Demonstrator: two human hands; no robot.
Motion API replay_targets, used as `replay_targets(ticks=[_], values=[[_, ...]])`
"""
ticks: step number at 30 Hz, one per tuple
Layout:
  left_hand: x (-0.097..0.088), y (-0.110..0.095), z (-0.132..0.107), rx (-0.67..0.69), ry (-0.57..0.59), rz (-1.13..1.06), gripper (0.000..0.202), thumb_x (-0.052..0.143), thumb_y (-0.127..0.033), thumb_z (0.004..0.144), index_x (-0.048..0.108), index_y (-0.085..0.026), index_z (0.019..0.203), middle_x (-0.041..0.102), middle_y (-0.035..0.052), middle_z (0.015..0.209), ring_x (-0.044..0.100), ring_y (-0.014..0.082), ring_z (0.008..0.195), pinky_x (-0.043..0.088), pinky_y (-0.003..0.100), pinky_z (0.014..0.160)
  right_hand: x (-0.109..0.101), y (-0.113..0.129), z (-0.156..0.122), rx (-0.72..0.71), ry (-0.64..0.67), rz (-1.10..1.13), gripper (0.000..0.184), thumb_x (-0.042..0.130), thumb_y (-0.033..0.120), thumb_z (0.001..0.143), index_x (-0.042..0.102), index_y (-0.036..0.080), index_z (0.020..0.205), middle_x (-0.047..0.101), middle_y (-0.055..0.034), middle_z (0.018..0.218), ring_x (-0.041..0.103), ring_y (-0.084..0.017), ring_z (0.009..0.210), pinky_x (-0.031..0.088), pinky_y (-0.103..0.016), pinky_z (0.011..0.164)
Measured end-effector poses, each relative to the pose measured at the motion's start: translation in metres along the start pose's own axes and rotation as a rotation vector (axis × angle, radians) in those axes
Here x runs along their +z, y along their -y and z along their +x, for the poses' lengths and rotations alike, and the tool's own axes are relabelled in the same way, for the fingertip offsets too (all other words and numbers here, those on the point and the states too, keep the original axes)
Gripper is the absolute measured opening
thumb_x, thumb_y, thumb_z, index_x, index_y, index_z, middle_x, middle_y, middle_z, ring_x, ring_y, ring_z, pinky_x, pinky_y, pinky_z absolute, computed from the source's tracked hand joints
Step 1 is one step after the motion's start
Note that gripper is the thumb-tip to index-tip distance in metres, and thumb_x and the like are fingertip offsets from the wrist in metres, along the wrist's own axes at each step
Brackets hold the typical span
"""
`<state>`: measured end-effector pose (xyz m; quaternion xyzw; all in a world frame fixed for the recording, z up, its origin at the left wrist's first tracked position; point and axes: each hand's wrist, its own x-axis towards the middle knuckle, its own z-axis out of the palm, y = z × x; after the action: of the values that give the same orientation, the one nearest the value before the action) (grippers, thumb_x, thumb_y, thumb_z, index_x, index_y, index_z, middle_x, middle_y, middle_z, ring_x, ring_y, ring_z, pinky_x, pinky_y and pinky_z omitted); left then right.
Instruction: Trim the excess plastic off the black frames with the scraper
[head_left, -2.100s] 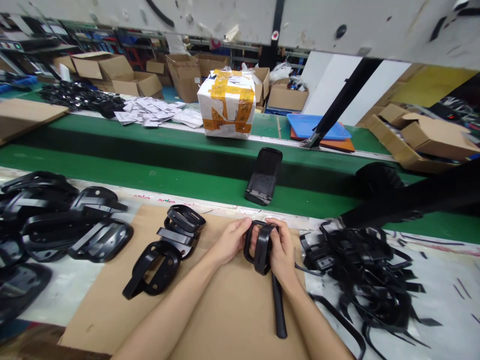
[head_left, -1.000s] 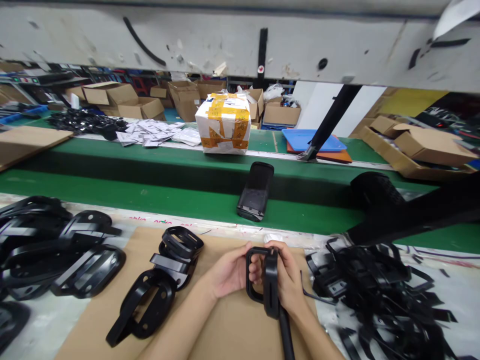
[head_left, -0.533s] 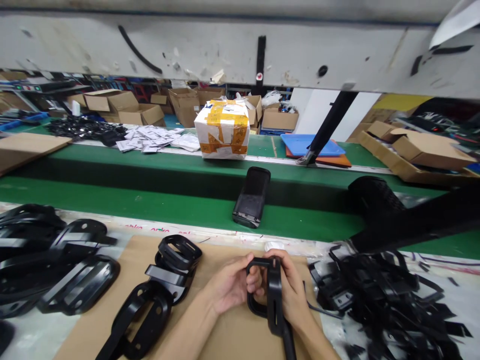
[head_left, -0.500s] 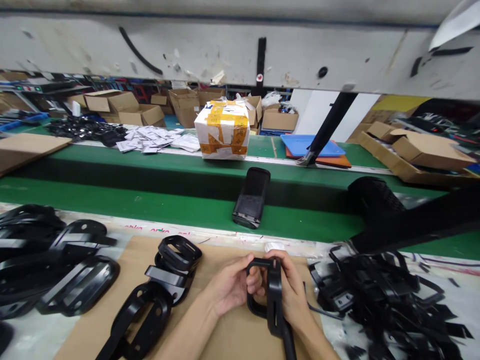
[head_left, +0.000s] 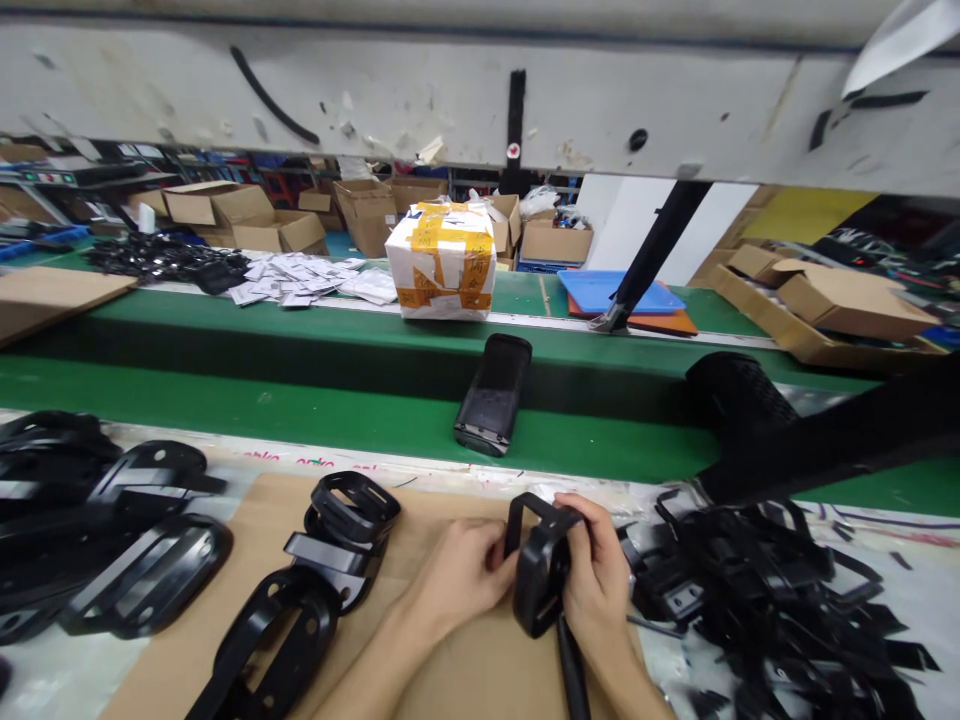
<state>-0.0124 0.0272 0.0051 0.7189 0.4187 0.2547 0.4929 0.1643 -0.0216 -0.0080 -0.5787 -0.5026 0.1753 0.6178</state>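
Over the brown cardboard sheet (head_left: 465, 680), my right hand (head_left: 600, 580) is closed around the right side of a black plastic bracket (head_left: 534, 585) with a ring-shaped body and a thin loop on top. My left hand (head_left: 465, 565) shows its back, with thumb and fingers pinched at the loop's left side; the fingertips are partly hidden. A dark rod (head_left: 572, 670) extends down below the bracket, and I cannot tell whether it is joined to it. Left of my hands, similar black brackets (head_left: 352, 510) lie on the cardboard.
Black ring-shaped parts (head_left: 150, 570) are piled at the left, and a tangle of black clips (head_left: 780, 600) at the right. A black case (head_left: 495, 395) rests on the green conveyor (head_left: 360, 400). Beyond stands a taped white box (head_left: 442, 262). A dark post (head_left: 825, 445) crosses the right.
The bracket has turned in my right hand, its ring now showing at an angle. My left hand has rolled from an upturned palm to back-of-hand up. The view has shifted slightly.
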Motion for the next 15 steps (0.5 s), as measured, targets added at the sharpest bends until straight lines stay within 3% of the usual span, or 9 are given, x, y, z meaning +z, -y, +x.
replay_targets(ticks=[4,10,15], values=[[0.002,0.001,-0.002,0.028,0.016,0.077,0.028,0.064,-0.031,0.089,0.064,-0.022,0.062,0.062,0.0064,0.062,0.052,0.0202,0.058,0.031,0.030,0.061,-0.002,0.003,-0.002,-0.118,0.063,-0.072,0.025,0.049,0.027,0.108,0.073,0.029,0.115,0.076,-0.0046,0.106,0.071,-0.022,0.098,0.057,-0.035,0.088],[0.002,-0.003,0.002,0.067,0.026,0.153,0.031,0.053,-0.030,0.096,0.068,-0.020,0.071,0.069,0.0089,0.071,0.061,0.0209,0.063,0.038,0.028,0.064,-0.003,0.004,0.001,-0.123,0.067,-0.064,0.025,0.048,0.026,0.108,0.072,0.026,0.114,0.076,-0.0043,0.102,0.073,-0.021,0.093,0.059,-0.033,0.083],[-0.002,0.006,0.005,0.094,0.083,0.238,0.023,0.056,-0.023,0.091,0.069,-0.017,0.073,0.072,0.0067,0.075,0.064,0.0185,0.067,0.041,0.025,0.065,0.000,0.017,0.010,-0.144,0.136,-0.078,0.027,0.048,0.019,0.107,0.071,0.027,0.117,0.078,-0.0018,0.109,0.074,-0.018,0.100,0.058,-0.030,0.090]])
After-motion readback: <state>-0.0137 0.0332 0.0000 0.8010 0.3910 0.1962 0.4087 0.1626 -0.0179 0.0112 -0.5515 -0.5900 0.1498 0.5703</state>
